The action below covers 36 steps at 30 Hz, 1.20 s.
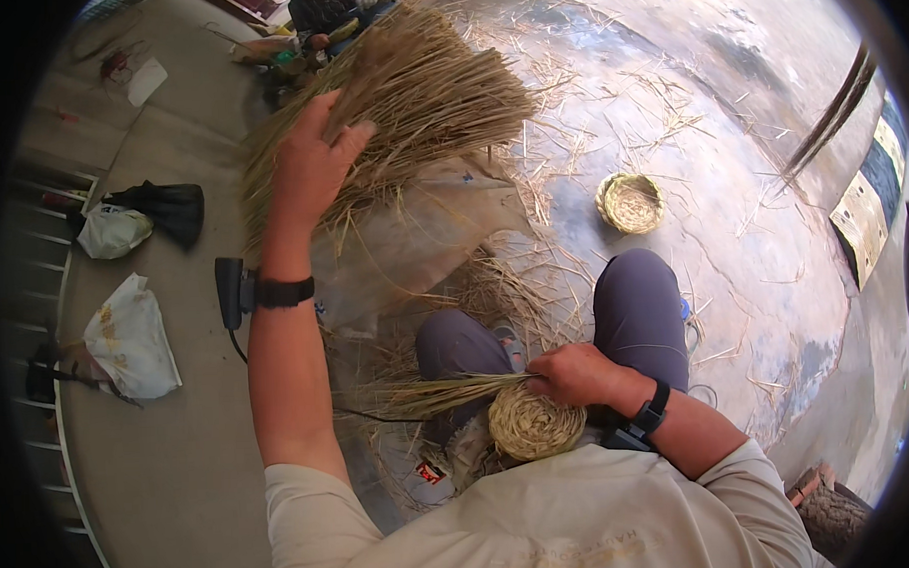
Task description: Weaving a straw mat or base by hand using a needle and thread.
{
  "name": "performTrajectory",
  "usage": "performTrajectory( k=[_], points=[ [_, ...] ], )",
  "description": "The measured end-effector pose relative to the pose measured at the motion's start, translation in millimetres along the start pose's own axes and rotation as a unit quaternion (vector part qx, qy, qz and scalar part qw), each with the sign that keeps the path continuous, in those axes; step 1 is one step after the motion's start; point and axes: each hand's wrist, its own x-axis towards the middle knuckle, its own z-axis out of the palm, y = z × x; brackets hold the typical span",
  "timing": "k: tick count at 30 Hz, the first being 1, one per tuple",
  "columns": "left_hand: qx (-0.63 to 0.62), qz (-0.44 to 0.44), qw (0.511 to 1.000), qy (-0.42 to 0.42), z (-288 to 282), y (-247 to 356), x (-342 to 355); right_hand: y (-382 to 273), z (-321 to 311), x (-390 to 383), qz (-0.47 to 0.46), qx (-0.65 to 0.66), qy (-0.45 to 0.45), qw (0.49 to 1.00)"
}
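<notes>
My left hand (310, 169) reaches out to a big bundle of dry straw (438, 94) at the far left of centre. Its thumb and fingers close round some stalks at the bundle's near side; part of the fingers is hidden. Close to my body, my right hand (576, 374) is closed on a bunch of loose straw stalks (448, 392) that trail off to the left. Just below that hand lies a round woven straw piece (535, 421), between my knees and my shirt. The stalks meet its upper edge.
A small round straw basket (630, 204) stands on the floor ahead. Straw scraps (515, 282) litter the ground. White bags (134, 337) and a black bag (167, 209) lie at left by a railing (69, 438). Another person (330, 13) sits beyond the bundle.
</notes>
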Motion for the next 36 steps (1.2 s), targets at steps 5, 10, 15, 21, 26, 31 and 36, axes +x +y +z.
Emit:
performTrajectory(
  k=[5,10,15,21,26,31,36],
  points=[
    [-0.076,-0.062,0.994,-0.049,-16,-8,4,-1,2,1,-0.010,0.002,-0.004,1.000],
    [0.074,0.092,0.991,0.062,-35,22,-1,1,2,0,-0.010,0.000,-0.006,1.000],
    [0.037,0.035,0.997,0.049,-39,31,-2,0,5,0,-0.019,0.000,0.000,1.000],
    [0.261,0.115,0.955,-0.085,2,47,-21,4,3,-4,-0.025,0.004,0.011,1.000],
    [0.284,0.035,0.927,-0.244,46,24,-65,5,-6,-6,-0.023,0.002,0.010,1.000],
    [0.213,-0.009,0.929,-0.302,99,-80,-169,5,16,5,-0.041,-0.013,-0.011,0.999],
    [0.213,-0.059,0.937,-0.269,118,-88,-177,-4,-2,-4,-0.040,0.013,0.050,0.998]
  ],
)
